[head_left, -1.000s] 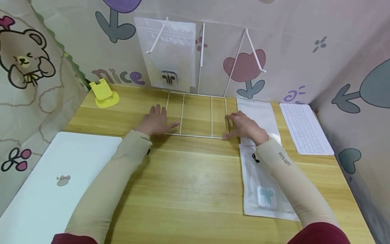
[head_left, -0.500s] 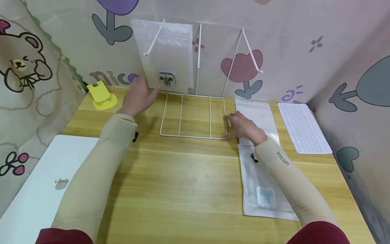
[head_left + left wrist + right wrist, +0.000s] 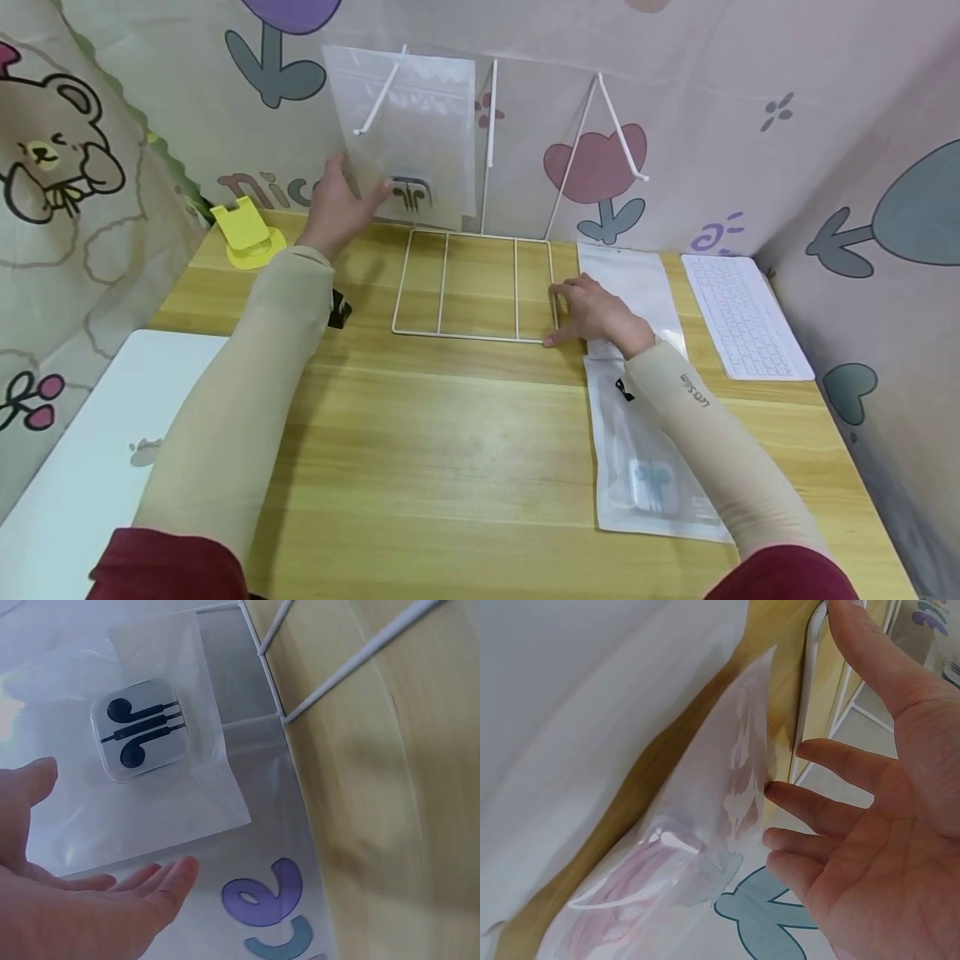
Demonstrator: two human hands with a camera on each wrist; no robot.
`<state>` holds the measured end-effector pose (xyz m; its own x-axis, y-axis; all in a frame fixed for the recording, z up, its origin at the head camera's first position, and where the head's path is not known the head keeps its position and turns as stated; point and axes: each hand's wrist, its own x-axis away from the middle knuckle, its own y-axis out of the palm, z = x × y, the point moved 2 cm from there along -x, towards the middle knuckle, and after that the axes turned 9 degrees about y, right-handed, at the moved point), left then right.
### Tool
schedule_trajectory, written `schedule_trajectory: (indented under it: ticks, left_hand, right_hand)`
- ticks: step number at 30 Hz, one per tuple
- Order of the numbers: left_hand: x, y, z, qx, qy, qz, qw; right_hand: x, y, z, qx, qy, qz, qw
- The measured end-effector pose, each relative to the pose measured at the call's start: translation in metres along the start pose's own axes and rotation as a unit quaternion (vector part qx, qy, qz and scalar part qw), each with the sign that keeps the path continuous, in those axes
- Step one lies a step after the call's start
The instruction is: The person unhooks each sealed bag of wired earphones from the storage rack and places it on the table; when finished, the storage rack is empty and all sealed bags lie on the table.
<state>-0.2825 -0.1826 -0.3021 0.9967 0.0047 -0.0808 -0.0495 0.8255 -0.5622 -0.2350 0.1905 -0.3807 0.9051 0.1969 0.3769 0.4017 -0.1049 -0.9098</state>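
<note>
A clear bag [image 3: 401,100] with black wired earphones [image 3: 146,724] in a square case hangs on a prong of the white wire rack [image 3: 480,337]. My left hand [image 3: 337,204] is raised at the bag's lower left side, thumb apart from the fingers, nothing held. In the left wrist view its fingers spread beside the bag's edge. My right hand [image 3: 596,312] rests at the right side of the rack's base, thumb by the front corner and fingertips along the side wire. The right wrist view shows the fingers [image 3: 817,810] loosely extended at the wire.
Two more bags lie on the table to the right, one white [image 3: 630,287], one translucent [image 3: 645,433] holding a pale earphone case. Beyond them is a white keyboard [image 3: 750,317]. A yellow phone stand [image 3: 247,233] and a silver laptop [image 3: 90,450] are on the left. Patterned cloth surrounds the table.
My left hand has left the rack's base and moved up and left to the hanging bag's side. My right hand has stayed at the rack's right side.
</note>
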Motion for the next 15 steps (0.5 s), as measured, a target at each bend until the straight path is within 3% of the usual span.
schedule_trajectory:
  ticks: [5,15]
  left_hand:
    - [-0.0013,0.0014,-0.0027,0.028,-0.019,0.011,0.9994]
    - [-0.0042,0.0073,-0.0012,-0.010,0.005,0.030,0.9995]
  right_hand:
    - [0.0004,0.0010,0.0004,-0.008,-0.002,-0.002,1.000]
    - [0.0014,0.0009,0.0023,-0.015,0.004,0.001,1.000]
